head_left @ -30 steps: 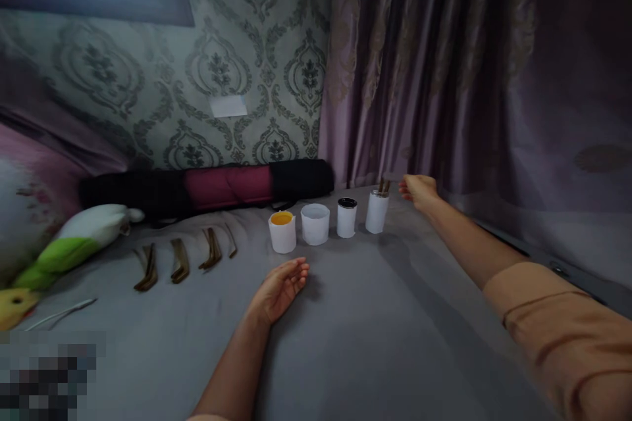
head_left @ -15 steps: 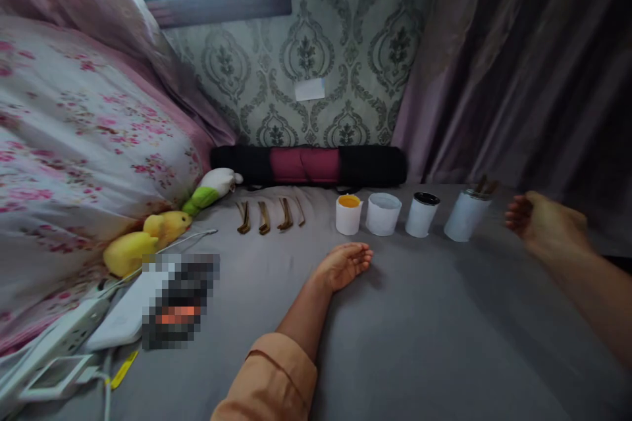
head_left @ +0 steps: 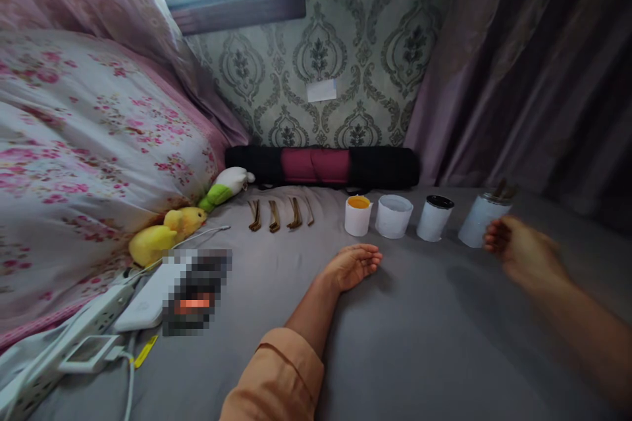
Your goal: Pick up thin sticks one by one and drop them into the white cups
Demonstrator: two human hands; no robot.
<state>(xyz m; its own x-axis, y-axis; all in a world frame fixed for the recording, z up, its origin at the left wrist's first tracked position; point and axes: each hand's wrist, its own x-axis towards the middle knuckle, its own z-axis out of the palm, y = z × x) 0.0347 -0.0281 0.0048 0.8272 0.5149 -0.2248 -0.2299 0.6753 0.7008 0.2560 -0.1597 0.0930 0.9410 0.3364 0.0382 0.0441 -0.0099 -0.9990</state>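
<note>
My left hand (head_left: 354,267) rests on its edge on the grey sheet (head_left: 409,342), fingers loosely stretched and holding nothing. In front of it stand a white-wrapped container (head_left: 357,220) with an orange rim and inside, and a wider white one (head_left: 394,218). Farther right are a white-wrapped can (head_left: 434,222) with a dark top and a taller white can (head_left: 481,223) with brown sticks (head_left: 503,189) poking out. My right hand (head_left: 523,250) hovers just in front of the tall can, fingers loosely curled and slightly blurred, with nothing visible in them.
Several small groups of bent brown strips (head_left: 274,217) lie left of the containers. A black and maroon roll (head_left: 316,166) lies along the wall. Plush toys (head_left: 153,245), a power strip (head_left: 99,316), a white power bank (head_left: 148,299) and cables are at the left.
My right hand has moved left and slightly down, closer to the tall can. The whole view has shifted a little, while my left hand stays resting on the sheet.
</note>
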